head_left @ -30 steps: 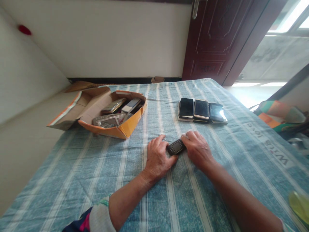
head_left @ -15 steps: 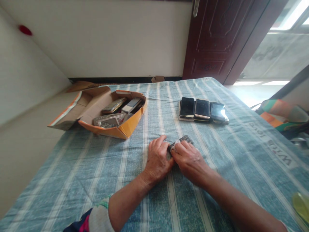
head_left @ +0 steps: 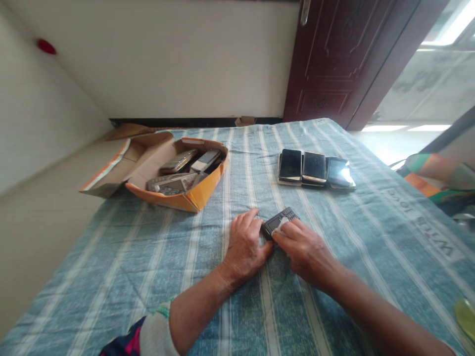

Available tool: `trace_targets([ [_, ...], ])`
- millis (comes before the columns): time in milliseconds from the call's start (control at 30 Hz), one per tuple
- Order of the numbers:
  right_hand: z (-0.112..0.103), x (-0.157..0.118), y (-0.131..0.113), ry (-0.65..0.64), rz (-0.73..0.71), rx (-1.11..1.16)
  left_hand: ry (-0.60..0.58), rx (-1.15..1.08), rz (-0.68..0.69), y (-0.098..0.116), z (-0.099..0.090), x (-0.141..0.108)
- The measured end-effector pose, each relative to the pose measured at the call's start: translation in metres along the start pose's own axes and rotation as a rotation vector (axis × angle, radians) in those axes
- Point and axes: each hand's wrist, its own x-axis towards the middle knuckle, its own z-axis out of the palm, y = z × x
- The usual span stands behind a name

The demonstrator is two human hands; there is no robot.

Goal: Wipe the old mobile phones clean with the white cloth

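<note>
A dark keypad phone (head_left: pixel 273 223) lies aslant on the striped cloth, its screen and part of its keys in view. My left hand (head_left: pixel 246 241) grips its left end, thumb at the near edge and fingers at the far side. Between the closed fingers of my right hand (head_left: pixel 305 245) is a small white tissue (head_left: pixel 281 226), pressed on the phone's face. That tissue and hand cover part of the keys.
An open orange cardboard box (head_left: pixel 203 194) with several old phones stands at the left. Smartphones lie in three piles, topped by a black phone (head_left: pixel 290 163), a gold-edged phone (head_left: pixel 314 166) and a glossy dark phone (head_left: pixel 338 170). A yellow-green object (head_left: pixel 466 316) shows at the right edge.
My right hand has slid the tissue a little to the right along the phone, uncovering more of the screen. My left hand keeps its hold. The whole view has shifted slightly.
</note>
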Motion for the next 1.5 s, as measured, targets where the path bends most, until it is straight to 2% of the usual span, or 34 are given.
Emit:
trace_targets([
  [100, 0.004, 0.001, -0.005, 0.033, -0.003, -0.032, 0.003, -0.004, 0.006, 0.0, 0.0, 0.0],
  [300, 0.001, -0.003, -0.004, -0.034, 0.038, 0.001, 0.006, -0.004, 0.003, 0.0, 0.001, 0.0],
  [500, 0.0, -0.003, 0.001, 0.076, 0.072, 0.06, 0.008, -0.006, 0.018, -0.001, 0.001, 0.0],
  [667, 0.004, -0.004, -0.008, 0.07, 0.022, -0.006, 0.014, -0.007, 0.014, 0.0, 0.0, 0.0],
  [733, 0.004, -0.005, -0.003, 0.076, 0.05, 0.029, 0.014, -0.006, 0.016, 0.0, 0.0, 0.0],
  [933, 0.008, -0.008, 0.035, 0.297, 0.263, 0.061, 0.034, 0.002, 0.033, -0.001, 0.001, 0.001],
  [1067, 0.015, -0.009, 0.046, 0.264, 0.418, 0.017, 0.043, 0.003, 0.019, -0.001, 0.002, 0.003],
  [1233, 0.016, -0.008, 0.045, 0.229, 0.468, 0.053, 0.045, -0.084, -0.052, 0.001, 0.002, 0.005],
  [1500, 0.017, -0.007, 0.047, 0.342, 0.441, 0.158, 0.088, -0.241, -0.088, 0.001, 0.001, 0.001],
])
